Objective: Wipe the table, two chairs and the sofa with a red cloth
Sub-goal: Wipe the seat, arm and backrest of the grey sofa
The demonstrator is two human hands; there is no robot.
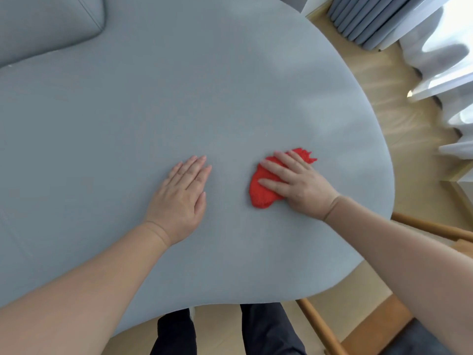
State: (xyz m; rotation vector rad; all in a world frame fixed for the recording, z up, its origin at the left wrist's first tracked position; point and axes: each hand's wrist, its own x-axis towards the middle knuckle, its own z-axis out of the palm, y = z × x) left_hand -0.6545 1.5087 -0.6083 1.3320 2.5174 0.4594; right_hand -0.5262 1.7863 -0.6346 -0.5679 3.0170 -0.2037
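A wide grey-blue sofa seat [179, 98] fills most of the view, with a back cushion [48, 21] at the top left. A bunched red cloth [261, 190] lies on the seat right of centre. My right hand [294, 183] lies on top of the cloth, fingers straight and spread, pressing it onto the fabric. My left hand [183, 198] rests flat on the seat to the left of the cloth, fingers straight and together, holding nothing. About a hand's width separates the two hands.
A wooden chair [320, 326] with a dark seat pad stands at the bottom right, beside my legs. Light wooden floor [409, 124] runs along the sofa's rounded right edge. White curtains [450, 73] and a grey ribbed object [371, 19] are at the top right.
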